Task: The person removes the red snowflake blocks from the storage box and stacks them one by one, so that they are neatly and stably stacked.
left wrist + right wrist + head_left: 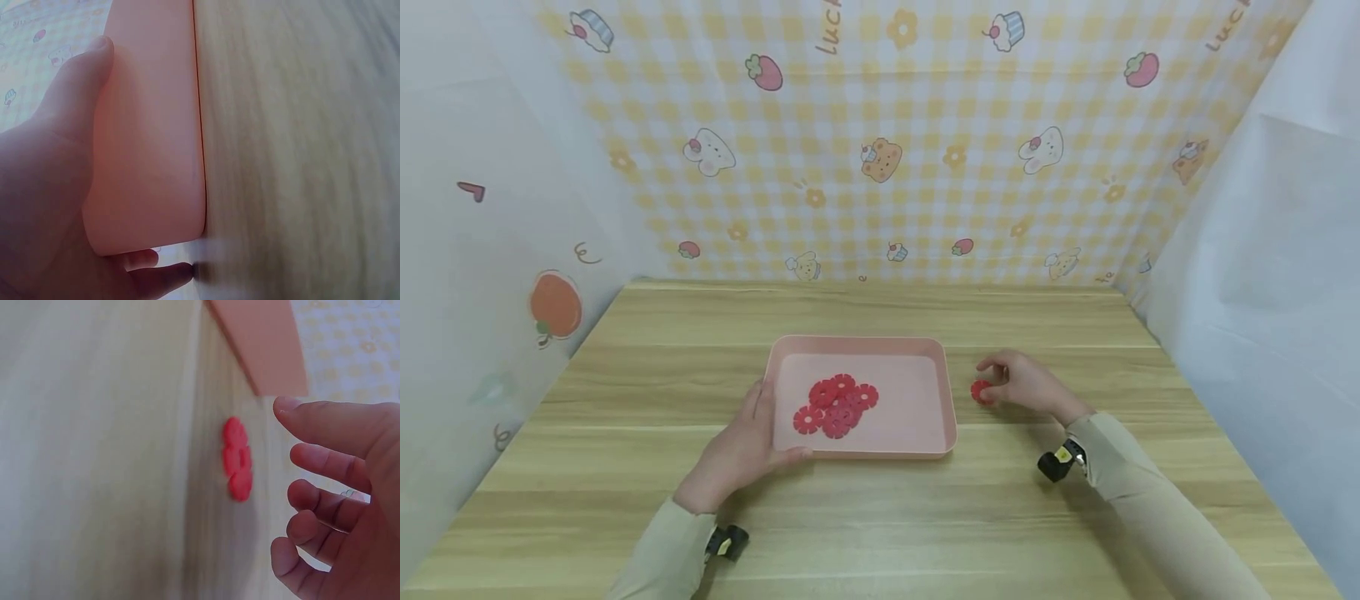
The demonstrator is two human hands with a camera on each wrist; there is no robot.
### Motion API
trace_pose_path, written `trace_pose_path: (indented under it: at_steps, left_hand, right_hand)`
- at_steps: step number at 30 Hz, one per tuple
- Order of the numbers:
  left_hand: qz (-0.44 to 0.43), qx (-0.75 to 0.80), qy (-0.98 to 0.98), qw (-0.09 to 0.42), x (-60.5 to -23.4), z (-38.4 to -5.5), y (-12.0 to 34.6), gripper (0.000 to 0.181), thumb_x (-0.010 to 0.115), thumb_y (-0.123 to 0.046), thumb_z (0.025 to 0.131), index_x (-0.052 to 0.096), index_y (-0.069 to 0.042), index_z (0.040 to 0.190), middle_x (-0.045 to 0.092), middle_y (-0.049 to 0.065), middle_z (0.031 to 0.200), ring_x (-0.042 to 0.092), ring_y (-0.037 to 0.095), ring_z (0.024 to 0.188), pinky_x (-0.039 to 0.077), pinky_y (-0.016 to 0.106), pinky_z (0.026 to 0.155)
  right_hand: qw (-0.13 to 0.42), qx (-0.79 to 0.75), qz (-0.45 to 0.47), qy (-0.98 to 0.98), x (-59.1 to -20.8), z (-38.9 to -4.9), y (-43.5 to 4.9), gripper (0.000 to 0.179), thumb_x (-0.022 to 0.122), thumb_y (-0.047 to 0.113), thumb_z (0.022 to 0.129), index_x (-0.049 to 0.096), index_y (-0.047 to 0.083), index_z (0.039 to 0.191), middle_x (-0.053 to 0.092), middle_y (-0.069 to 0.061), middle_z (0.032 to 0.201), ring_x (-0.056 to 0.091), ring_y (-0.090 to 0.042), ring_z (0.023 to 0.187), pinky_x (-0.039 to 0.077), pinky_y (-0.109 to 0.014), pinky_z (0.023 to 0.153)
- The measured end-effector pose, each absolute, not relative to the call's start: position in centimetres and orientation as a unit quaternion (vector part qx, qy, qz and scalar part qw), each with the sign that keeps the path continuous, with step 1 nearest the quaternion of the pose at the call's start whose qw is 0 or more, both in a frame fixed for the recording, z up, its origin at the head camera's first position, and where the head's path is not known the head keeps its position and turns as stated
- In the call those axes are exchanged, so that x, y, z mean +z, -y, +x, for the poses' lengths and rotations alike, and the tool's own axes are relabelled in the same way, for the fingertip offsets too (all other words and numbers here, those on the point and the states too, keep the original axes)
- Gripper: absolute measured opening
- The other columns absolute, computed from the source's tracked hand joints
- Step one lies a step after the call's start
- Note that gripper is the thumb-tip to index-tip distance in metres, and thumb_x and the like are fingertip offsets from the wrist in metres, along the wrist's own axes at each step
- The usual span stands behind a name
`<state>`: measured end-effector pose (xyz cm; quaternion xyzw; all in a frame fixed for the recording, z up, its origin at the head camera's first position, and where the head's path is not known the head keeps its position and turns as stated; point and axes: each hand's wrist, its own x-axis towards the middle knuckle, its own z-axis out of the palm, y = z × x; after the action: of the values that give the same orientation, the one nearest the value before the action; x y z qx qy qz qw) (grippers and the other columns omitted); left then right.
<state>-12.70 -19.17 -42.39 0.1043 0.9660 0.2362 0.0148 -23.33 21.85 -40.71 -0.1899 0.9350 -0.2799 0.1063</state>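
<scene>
A shallow pink tray lies on the table with a heap of several red notched plastic discs toward its left side. My left hand grips the tray's front left corner. Its thumb lies along the front wall and the other fingers reach round the left side, as the left wrist view also shows. To the right of the tray, a single red notched disc lies on the table. Just over that disc hovers my right hand, its fingers loosely bent. The right wrist view shows a gap between the fingertips and the red disc.
The wood-grain table runs back to a yellow checked cloth behind it. White sheets hang at both sides. A small black camera is strapped to each wrist.
</scene>
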Motion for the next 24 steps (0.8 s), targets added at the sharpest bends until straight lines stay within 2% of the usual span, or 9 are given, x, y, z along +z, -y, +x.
trace_pose_path:
  at_steps: [7, 16, 24]
  left_hand:
    - [0.090, 0.230, -0.969, 0.034, -42.3, -12.8, 19.2, 0.130, 0.071, -0.068, 0.068, 0.003, 0.009, 0.148, 0.015, 0.030, 0.152, 0.039, 0.047, 0.129, 0.054, 0.052, 0.083]
    - [0.076, 0.225, -0.970, 0.046, -42.2, -12.9, 19.1, 0.134, 0.070, -0.071, 0.067, 0.000, 0.010, 0.148, 0.015, 0.030, 0.152, 0.041, 0.046, 0.127, 0.056, 0.050, 0.080]
    - [0.074, 0.232, -0.969, 0.048, -42.2, -12.9, 19.0, 0.134, 0.070, -0.071, 0.066, 0.001, 0.010, 0.148, 0.019, 0.031, 0.150, 0.042, 0.046, 0.126, 0.055, 0.052, 0.082]
  right_hand:
    - [0.099, -0.279, -0.209, -0.932, -39.6, -23.7, -20.4, 0.035, 0.075, 0.015, 0.080, 0.066, 0.003, 0.112, 0.053, -0.004, 0.081, 0.048, -0.017, 0.072, 0.042, -0.029, 0.063]
    - [0.097, -0.279, -0.215, -0.931, -38.6, -24.1, -18.9, 0.028, 0.074, 0.021, 0.082, 0.069, 0.008, 0.106, 0.054, -0.002, 0.079, 0.048, -0.016, 0.072, 0.042, -0.028, 0.060]
    - [0.092, -0.283, -0.231, -0.926, -38.0, -24.5, -18.0, 0.022, 0.072, 0.015, 0.083, 0.070, 0.008, 0.104, 0.056, -0.002, 0.079, 0.050, -0.017, 0.074, 0.044, -0.028, 0.065]
